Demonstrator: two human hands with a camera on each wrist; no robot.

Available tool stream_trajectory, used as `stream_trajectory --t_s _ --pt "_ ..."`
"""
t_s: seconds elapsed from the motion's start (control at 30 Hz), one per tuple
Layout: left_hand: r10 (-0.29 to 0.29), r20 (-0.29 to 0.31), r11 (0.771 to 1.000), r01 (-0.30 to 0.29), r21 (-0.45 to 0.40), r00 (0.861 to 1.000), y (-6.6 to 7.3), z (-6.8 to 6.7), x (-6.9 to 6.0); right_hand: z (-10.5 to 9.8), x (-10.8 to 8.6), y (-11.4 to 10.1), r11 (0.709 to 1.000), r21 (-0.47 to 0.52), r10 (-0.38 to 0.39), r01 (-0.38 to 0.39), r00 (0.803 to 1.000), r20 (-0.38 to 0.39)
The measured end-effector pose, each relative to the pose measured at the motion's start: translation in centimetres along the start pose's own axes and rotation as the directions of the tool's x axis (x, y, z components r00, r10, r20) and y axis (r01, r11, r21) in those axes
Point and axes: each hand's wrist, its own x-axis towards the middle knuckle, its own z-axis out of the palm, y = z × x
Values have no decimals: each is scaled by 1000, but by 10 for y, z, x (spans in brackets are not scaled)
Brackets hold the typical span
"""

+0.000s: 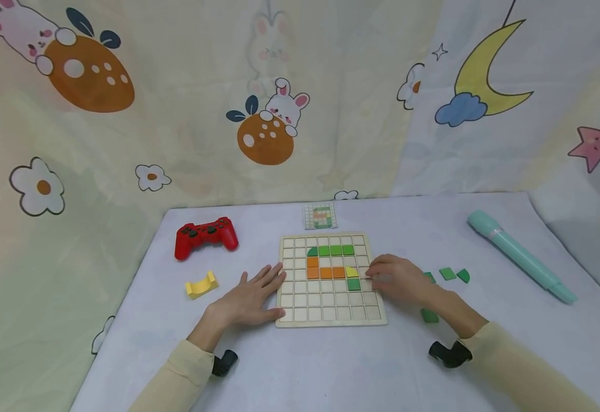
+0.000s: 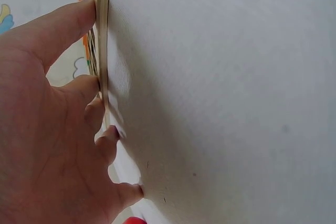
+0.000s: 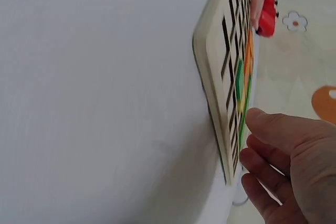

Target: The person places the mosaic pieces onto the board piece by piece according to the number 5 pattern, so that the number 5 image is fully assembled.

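The grid board [image 1: 330,315] lies flat on the counter [image 1: 305,372], between the person's two hands. The left hand [image 1: 253,297] is spread wide along the board's left edge, thumb and index fingertip against the rim; the left-wrist view shows its little finger resting on the counter just outside the board. The right hand [image 1: 397,277] is at the board's right edge, fingers loosely bent; whether they pinch anything cannot be told.

Set inside the board, well in from its edges, are a dark green quarter-round tile [image 1: 312,252], a row of light green tiles [image 1: 336,250], orange tiles [image 1: 326,273], a yellow tile [image 1: 351,272] and a green tile [image 1: 353,284].

Right of the board, past the right hand's fingers, lie loose green pieces [image 1: 448,273], some partly hidden by that hand and wrist. Farther right, a turquoise stick [image 1: 521,254] slants near the counter's right edge. A small pattern card [image 1: 320,216] sits just behind the board, near the counter's back edge. Left of the board are a red controller [image 1: 206,237] and a yellow arched block [image 1: 202,285], with a strip of bare counter between them and the rim. Wider room stretches in front of the board, between the forearms.
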Motion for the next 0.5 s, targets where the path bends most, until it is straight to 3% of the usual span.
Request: stream_trajectory --t_s 0.5 --pt "-6 5 1000 6 -4 1000 -2 1 1 -57 -63 90 984 -75 154 -161 983 -95"
